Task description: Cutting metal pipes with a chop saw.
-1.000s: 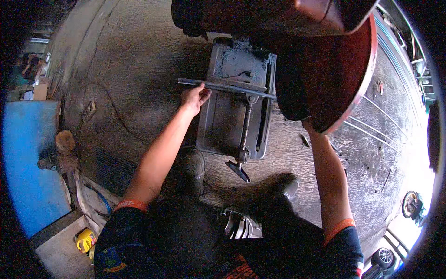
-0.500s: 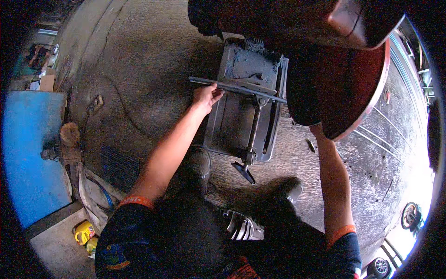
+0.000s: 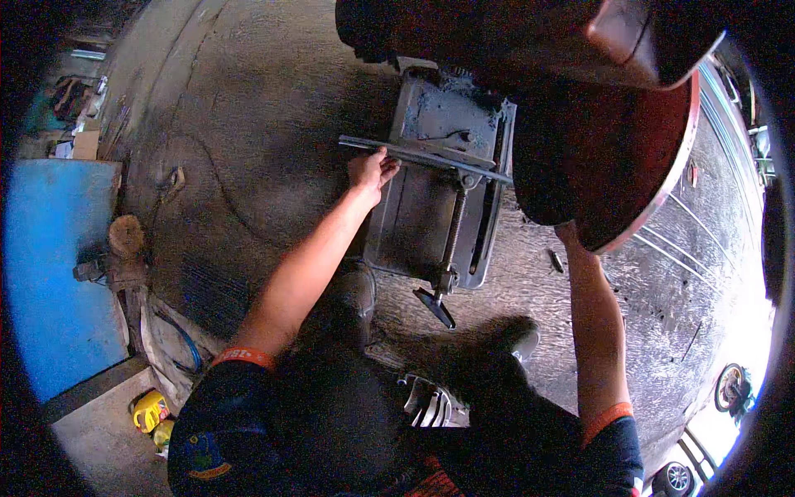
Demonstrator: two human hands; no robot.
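Observation:
My left hand is closed on a thin, dark metal bar, near its left part. The bar lies across the grey base of a cut-off saw, against the jaw of its clamp. From that jaw a threaded clamp screw runs toward me, ending in a black handle. Above and to the right hangs the saw's dark red round guard, with the dark machine body over it. My right forearm reaches up behind the guard's lower edge, which hides that hand's fingers.
My shoes stand near the base. A blue panel and a bench grinder with a round brush wheel are at left. A yellow container sits lower left. Long metal rods lie on the floor at right.

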